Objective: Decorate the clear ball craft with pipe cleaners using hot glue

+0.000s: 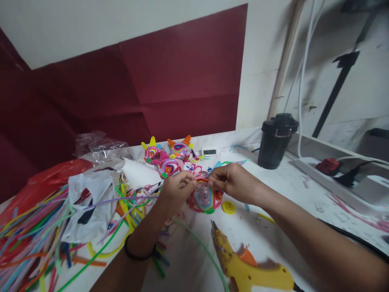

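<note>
A round ornament [204,195] wound with coloured pipe cleaners, its middle see-through, lies in front of both hands. My left hand [179,190] is closed in a pinch at its upper left edge. A thin purple pipe cleaner [121,200] runs to the left hand from the left. My right hand [231,181] pinches at the ornament's upper right edge, fingertips close to the left ones. A thin pinkish strand shows faintly between the fingertips; its ends are hidden. A yellow coil [228,207] lies just right of the ornament.
A yellow glue gun [252,267] lies in front, nozzle toward the ornament. Finished-looking ornaments [170,165] and a small digital display [209,151] stand behind. Loose pipe cleaners [39,227] and a white bag [88,207] fill the left. A black cup [275,142] and power strip [343,182] are right.
</note>
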